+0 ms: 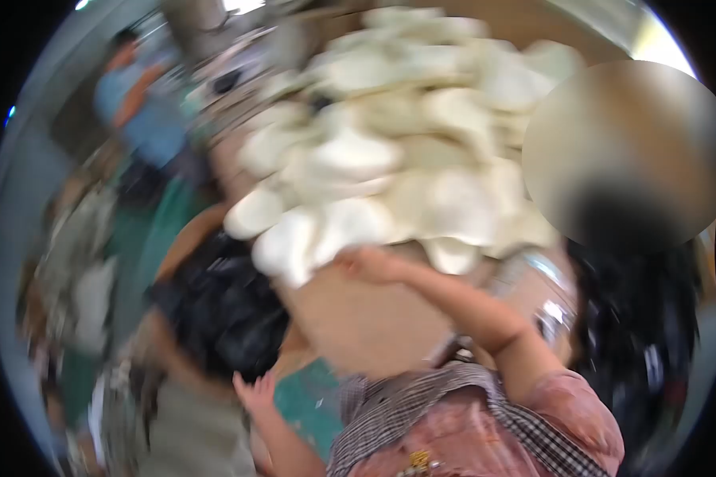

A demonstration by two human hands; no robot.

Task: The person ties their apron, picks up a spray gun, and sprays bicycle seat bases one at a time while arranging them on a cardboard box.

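A large pile of smooth white, rounded, padded pieces (350,155) lies on the brown tabletop (374,318); blur hides their exact kind. At the pile's near edge is my right hand (370,265), its fingers curled closed. Whether a piece is in them is hidden by the blur. My left hand (256,392) is low on the left with its fingers apart, holding nothing. It is beside the near edge of a round container lined with a black plastic bag (227,306).
A person in a blue shirt (147,103) is at the far left. Black plastic bags (636,310) stand on the right, beside a clear-wrapped or taped bundle (545,298). Piled pale material (79,262) lies along the left. A blurred oval covers the upper right.
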